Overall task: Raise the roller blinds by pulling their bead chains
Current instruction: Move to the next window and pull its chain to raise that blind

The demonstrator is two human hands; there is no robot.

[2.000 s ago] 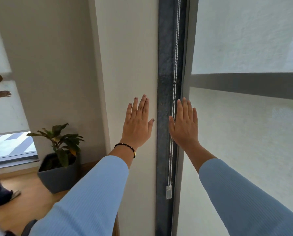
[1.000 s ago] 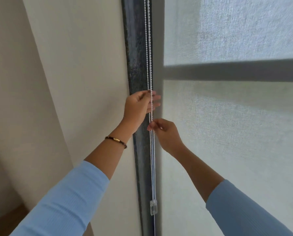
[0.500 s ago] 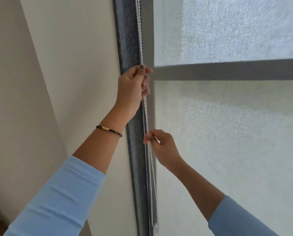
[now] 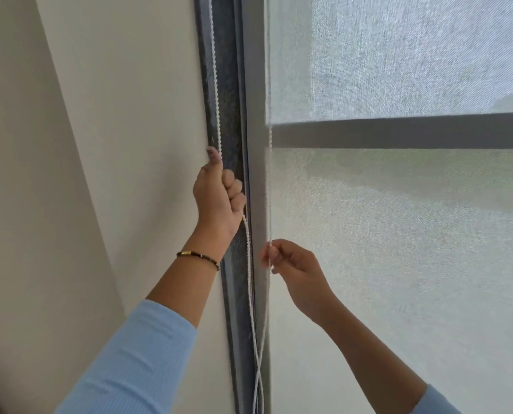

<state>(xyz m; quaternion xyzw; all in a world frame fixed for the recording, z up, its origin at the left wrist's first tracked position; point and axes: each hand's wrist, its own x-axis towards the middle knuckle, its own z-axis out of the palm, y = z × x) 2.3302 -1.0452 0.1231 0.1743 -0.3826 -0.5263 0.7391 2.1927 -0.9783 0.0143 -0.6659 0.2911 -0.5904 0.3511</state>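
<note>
Left hand (image 4: 219, 198) fisted around the left run of the bead chain (image 4: 216, 94), up by the dark window frame (image 4: 228, 115). Right hand (image 4: 291, 264) lower, pinching the right run. Runs cross below both. Roller blind (image 4: 398, 234) covers the window, right of the chain.

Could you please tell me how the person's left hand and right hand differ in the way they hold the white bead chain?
The left hand sits higher, fist closed round the white bead chain strand beside the dark frame; the right hand is lower, pinching the strand against the pale mesh roller blind. The left wrist wears a beaded bracelet; the right is bare. Both grip the chain.
</note>
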